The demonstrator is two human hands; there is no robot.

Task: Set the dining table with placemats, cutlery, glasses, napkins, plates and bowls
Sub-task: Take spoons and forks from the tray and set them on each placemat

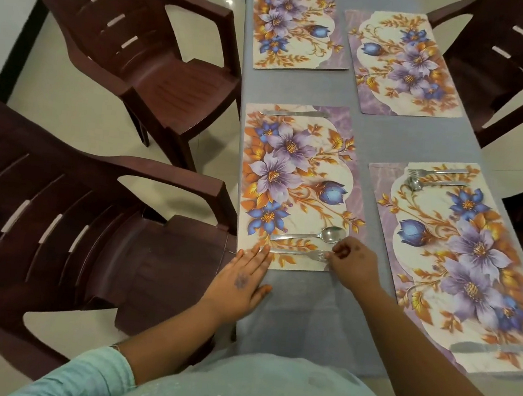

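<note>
Cutlery placement on the near-left floral placemat [297, 182]: the right hand [351, 265], fingers curled, pinches the tine end of the slim steel fork [296, 252], while the left hand [242, 279] lies flat with straight fingers touching the mat's near corner by the fork's handle tip. The fork lies on the mat's near edge, just beside and roughly parallel to the steel spoon [311, 235]. Good practice, judged from this layout: steady the mat, nudge the tines until fork and spoon align, then release without dragging.
</note>
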